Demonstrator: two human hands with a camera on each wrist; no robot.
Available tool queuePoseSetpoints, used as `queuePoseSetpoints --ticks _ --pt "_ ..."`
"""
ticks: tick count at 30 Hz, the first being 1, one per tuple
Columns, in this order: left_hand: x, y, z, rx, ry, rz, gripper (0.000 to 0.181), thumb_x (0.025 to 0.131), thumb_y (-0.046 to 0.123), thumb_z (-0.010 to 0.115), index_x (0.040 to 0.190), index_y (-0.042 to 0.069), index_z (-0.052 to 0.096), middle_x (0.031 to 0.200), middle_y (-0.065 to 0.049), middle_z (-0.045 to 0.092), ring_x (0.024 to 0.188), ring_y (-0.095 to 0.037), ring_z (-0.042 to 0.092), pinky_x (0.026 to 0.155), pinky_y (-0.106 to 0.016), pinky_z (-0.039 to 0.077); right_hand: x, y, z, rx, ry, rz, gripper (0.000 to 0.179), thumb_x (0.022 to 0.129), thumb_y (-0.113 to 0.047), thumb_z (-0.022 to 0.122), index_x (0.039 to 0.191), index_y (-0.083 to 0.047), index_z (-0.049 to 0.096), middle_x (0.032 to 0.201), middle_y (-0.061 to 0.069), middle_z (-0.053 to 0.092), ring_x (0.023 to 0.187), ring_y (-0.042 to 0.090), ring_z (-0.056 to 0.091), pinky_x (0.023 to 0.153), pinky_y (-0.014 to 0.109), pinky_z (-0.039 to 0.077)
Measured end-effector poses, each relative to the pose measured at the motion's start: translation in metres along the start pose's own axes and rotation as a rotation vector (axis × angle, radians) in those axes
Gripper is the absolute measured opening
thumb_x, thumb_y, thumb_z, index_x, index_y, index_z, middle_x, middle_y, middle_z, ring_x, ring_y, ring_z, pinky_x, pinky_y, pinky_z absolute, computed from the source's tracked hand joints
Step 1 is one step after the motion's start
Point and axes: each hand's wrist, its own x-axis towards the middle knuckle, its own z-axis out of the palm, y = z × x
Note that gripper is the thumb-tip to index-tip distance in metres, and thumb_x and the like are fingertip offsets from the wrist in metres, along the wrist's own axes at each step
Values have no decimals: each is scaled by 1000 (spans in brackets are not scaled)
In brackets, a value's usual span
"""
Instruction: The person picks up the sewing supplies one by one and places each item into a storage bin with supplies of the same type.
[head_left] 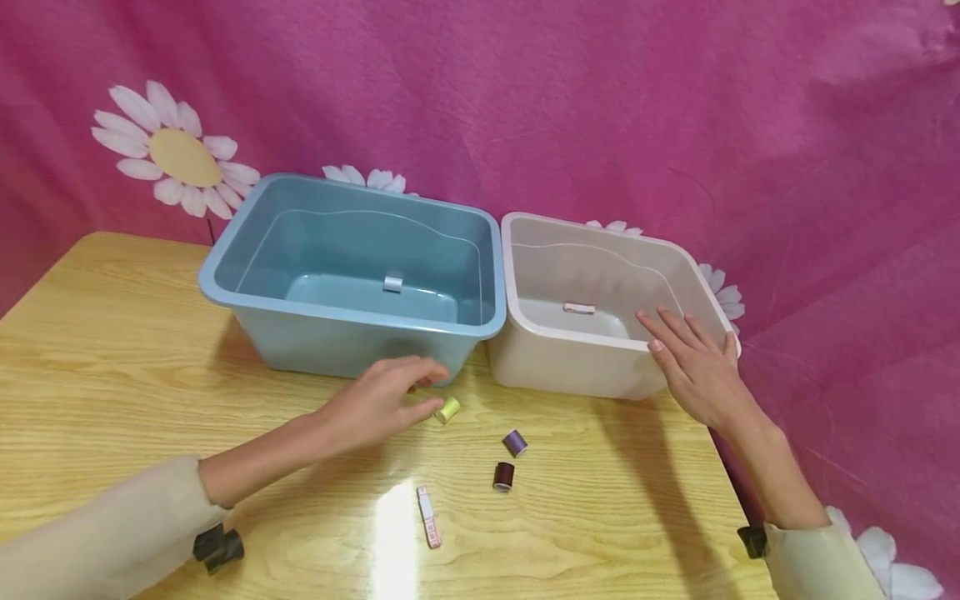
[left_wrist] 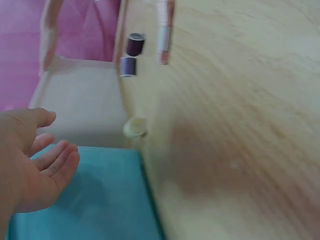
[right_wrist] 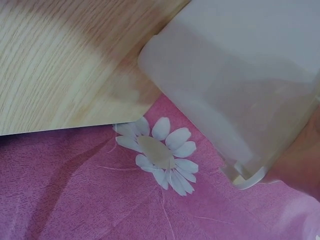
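Observation:
My left hand hovers in front of the blue bin, fingers loosely bent and holding nothing. Just beyond its thumb lies a yellow thread spool, seen apart from the hand in the left wrist view. My right hand rests on the near right corner of the off-white bin, fingers spread over the rim. A purple thread spool and a dark maroon spool are on the table between the hands. Nearer to me lies a pink-and-white folded measuring tape.
Inside the blue bin is a pale thread spool; a small pink-and-white folded strip lies in the off-white bin. Both bins stand side by side on the wooden table, before a pink flowered cloth. The table's right edge runs beside my right arm.

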Motion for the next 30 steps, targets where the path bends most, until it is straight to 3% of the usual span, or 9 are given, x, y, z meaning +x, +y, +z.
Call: queuePoseSetpoints --ticks 7,17,23,30 --pt "5 -17 22 24 -44 -36 32 91 14 75 119 2 66 112 -13 69 101 -27 66 85 -37 55 1 0 1 -1 15 -6 47 109 -36 33 155 -26 40 158 14 33 140 51 26 101 80 -3" --pt "13 -21 47 70 -74 -64 31 89 14 77 112 -2 67 92 -8 66 77 -18 59 63 -25 51 1 2 2 3 28 -14 46 109 -35 34 154 -26 41 157 15 35 139 51 28 100 81 -2" --pt "17 -27 61 105 -53 -69 27 85 12 78 108 0 68 90 -7 64 78 -17 60 66 -29 54 0 2 3 11 40 -17 45 109 -34 34 153 -26 42 157 15 36 139 50 29 101 80 -2" --pt "18 -33 67 131 -38 -35 14 83 3 77 89 7 64 82 -4 60 75 -16 57 64 -28 52 0 2 4 8 45 -17 45 109 -34 35 153 -26 43 157 14 36 138 50 30 101 80 -1"
